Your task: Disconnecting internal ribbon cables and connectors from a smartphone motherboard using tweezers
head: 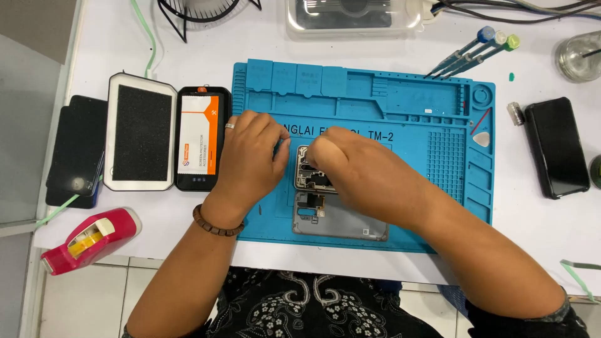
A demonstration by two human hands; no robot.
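Observation:
An opened phone (310, 178) with its inner parts showing lies on a blue repair mat (438, 125), above a grey back cover (341, 222). My left hand (250, 156), with a ring and a bead bracelet, rests on the mat and steadies the phone's left edge. My right hand (357, 169) covers the phone's upper right part with its fingers curled tight; whether a tool is in them I cannot tell.
Left of the mat lie a black phone with an orange-white packet (200, 138), a white tray with black foam (141, 131), a dark case (78, 150) and a pink tape dispenser (91, 238). Screwdrivers (469, 53), a glass jar (579, 56) and a black phone (557, 147) sit right.

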